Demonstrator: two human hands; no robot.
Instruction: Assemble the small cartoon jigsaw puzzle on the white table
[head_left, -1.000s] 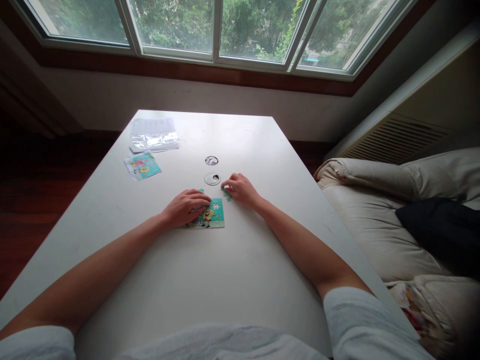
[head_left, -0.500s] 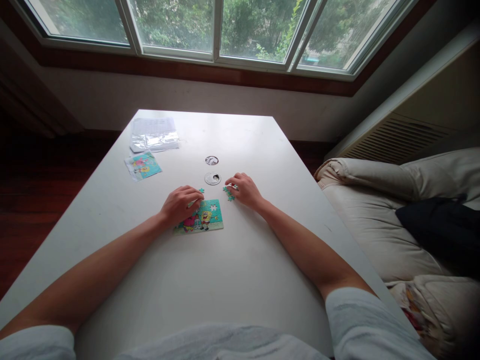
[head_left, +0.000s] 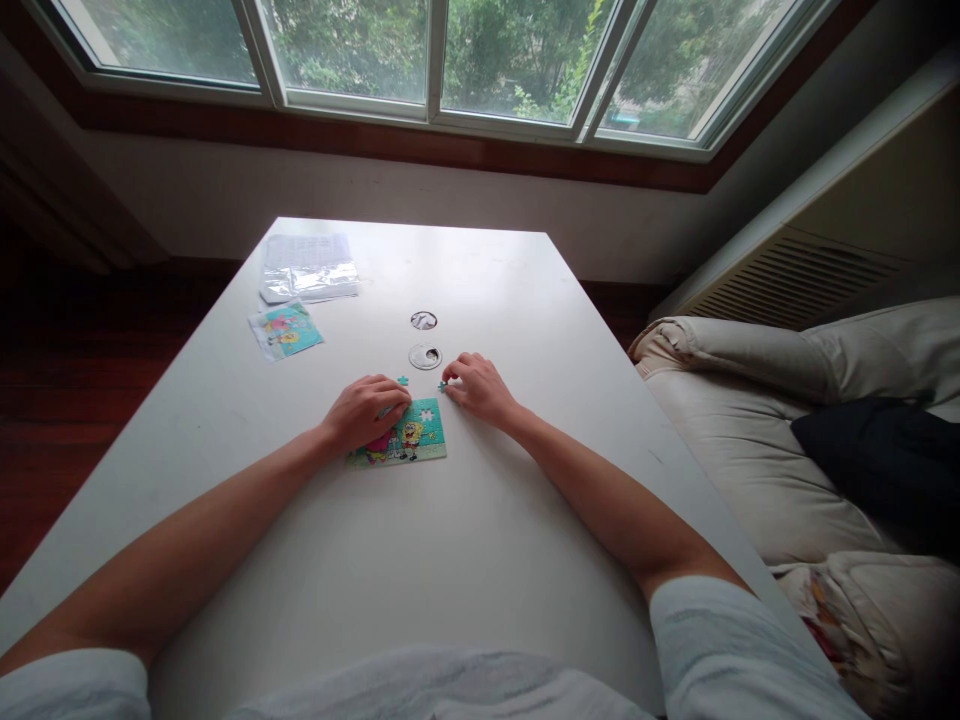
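Note:
A small cartoon jigsaw puzzle (head_left: pixel 414 436) lies on the white table (head_left: pixel 420 560), with a white gap showing near its top edge. My left hand (head_left: pixel 365 411) rests with curled fingers on the puzzle's upper left part and covers it. My right hand (head_left: pixel 477 387) is just right of the puzzle's top corner. Its fingertips pinch a small teal puzzle piece (head_left: pixel 442 386) close to the table. Another loose teal piece (head_left: pixel 403 380) lies beyond my left fingers.
Two round silver discs (head_left: pixel 424 356) lie behind the puzzle. At the far left are a cartoon picture card (head_left: pixel 286 330) and a clear plastic bag (head_left: pixel 307 268). A cream sofa (head_left: pixel 757 440) with a dark cushion stands right of the table. Windows run along the back.
My left hand slid left and uncovered more of the puzzle. My right hand moved from the loose pieces towards the puzzle's top right corner with a piece pinched.

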